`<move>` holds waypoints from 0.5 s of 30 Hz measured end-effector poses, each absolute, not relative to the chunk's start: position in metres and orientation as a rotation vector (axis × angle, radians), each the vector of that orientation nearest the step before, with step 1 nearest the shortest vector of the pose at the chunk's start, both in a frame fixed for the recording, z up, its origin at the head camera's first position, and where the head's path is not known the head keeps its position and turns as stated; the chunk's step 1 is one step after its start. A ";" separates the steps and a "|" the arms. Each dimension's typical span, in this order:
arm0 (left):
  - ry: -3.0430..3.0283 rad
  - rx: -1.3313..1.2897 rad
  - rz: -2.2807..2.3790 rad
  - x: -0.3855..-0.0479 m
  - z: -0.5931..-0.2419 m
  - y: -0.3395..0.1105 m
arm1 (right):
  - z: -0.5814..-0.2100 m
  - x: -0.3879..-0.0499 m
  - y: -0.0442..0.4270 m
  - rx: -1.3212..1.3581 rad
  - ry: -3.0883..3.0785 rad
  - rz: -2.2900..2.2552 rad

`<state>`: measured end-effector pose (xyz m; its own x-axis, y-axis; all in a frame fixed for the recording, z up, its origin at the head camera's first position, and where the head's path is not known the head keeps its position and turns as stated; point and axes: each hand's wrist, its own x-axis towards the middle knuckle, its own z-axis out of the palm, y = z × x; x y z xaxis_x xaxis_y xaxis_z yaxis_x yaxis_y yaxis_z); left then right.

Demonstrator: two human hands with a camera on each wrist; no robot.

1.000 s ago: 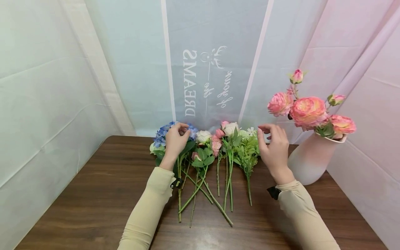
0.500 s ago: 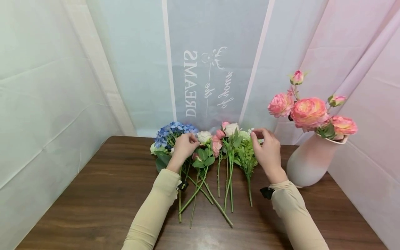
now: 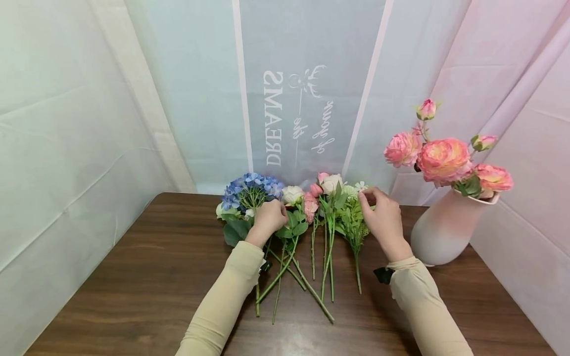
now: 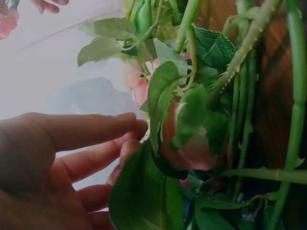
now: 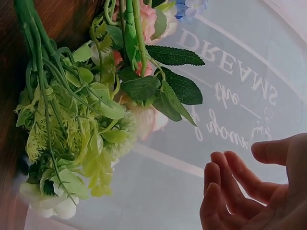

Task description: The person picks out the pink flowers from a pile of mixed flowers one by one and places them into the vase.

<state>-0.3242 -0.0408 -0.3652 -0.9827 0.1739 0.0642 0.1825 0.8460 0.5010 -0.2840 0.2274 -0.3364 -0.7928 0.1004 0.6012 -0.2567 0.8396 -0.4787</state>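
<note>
Leafy rose stem lies on the table just right of the nearer left hand, slanting back toward the person. Left fingertips bunch by a leaf, can't tell if they're pinching tbh; right hand is loose, holding nothing.

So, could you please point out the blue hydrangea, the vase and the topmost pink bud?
Blue hydrangea [image 3: 253, 181]: head view, petals on the bloom's far edge.
Vase [image 3: 447, 231]: head view, middle of its body.
Topmost pink bud [image 3: 427, 108]: head view, middle of its petals.
</note>
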 end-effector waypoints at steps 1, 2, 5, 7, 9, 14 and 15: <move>-3.020 -0.293 -0.771 -0.324 -0.366 -0.040 | -0.337 -0.284 0.227 0.115 -2.383 0.734; -3.033 -0.296 -0.728 -0.324 -0.366 -0.039 | -0.337 -0.284 0.228 0.115 -2.386 0.732; -3.055 -0.289 -0.601 -0.324 -0.367 -0.036 | -0.336 -0.283 0.228 0.112 -2.391 0.731; -3.068 -0.282 -0.521 -0.324 -0.369 -0.034 | -0.336 -0.283 0.227 0.112 -2.392 0.729; -3.080 -0.271 -0.461 -0.325 -0.371 -0.033 | -0.335 -0.283 0.227 0.112 -2.390 0.727; -3.120 -0.236 -0.379 -0.326 -0.377 -0.031 | -0.334 -0.283 0.226 0.117 -2.391 0.724; -3.129 -0.230 -0.366 -0.326 -0.377 -0.031 | -0.334 -0.283 0.226 0.118 -2.391 0.723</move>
<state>-0.3256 -0.0307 -0.3771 -0.9893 0.1461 -0.0003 0.1420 0.9625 0.2310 -0.2829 0.2263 -0.3341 -0.7976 0.0913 0.5962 -0.2545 0.8452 -0.4699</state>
